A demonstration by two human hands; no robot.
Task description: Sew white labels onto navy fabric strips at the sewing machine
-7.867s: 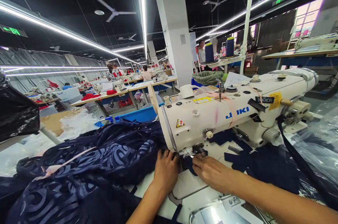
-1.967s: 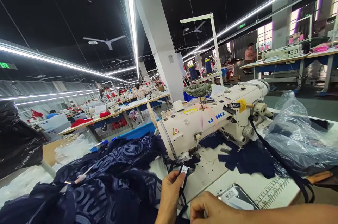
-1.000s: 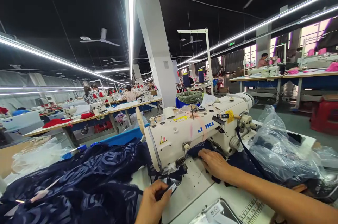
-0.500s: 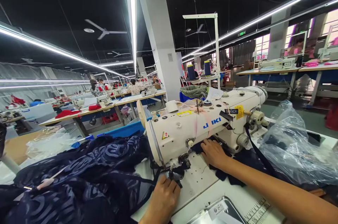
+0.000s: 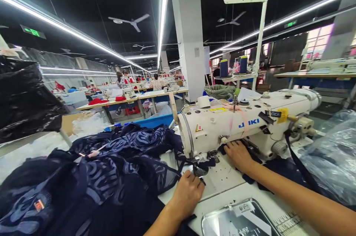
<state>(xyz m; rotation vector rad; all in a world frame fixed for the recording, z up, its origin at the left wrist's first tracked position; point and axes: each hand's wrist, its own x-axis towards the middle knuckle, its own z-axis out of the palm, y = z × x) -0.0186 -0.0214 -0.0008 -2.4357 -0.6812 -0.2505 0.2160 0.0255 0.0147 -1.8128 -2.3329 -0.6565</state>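
Observation:
A white sewing machine (image 5: 219,130) stands before me, a presser foot and needle area at its left end. Just in front of that end, my left hand (image 5: 189,191) is closed, fingers curled on dark fabric at the presser foot. Under the machine's arm, my right hand (image 5: 238,157) pinches a piece of navy fabric (image 5: 222,149) with bent fingers; the thumb is hidden. A heap of navy patterned mesh garments (image 5: 111,176) lies left of the machine, some of it running to the needle area. A dark strap (image 5: 299,165) hangs at the machine's right.
Clear plastic wrap (image 5: 333,154) lies at the right. A glass-topped tray (image 5: 239,221) sits in the table front. Thread cones (image 5: 224,68) stand behind the machine, beside a white thread stand (image 5: 261,36). A black plastic bag (image 5: 27,99) is at the left.
The view has turned left, so the scene sits further right. My right hand has moved left along the machine bed, nearer the needle. The left hand stays by the presser foot.

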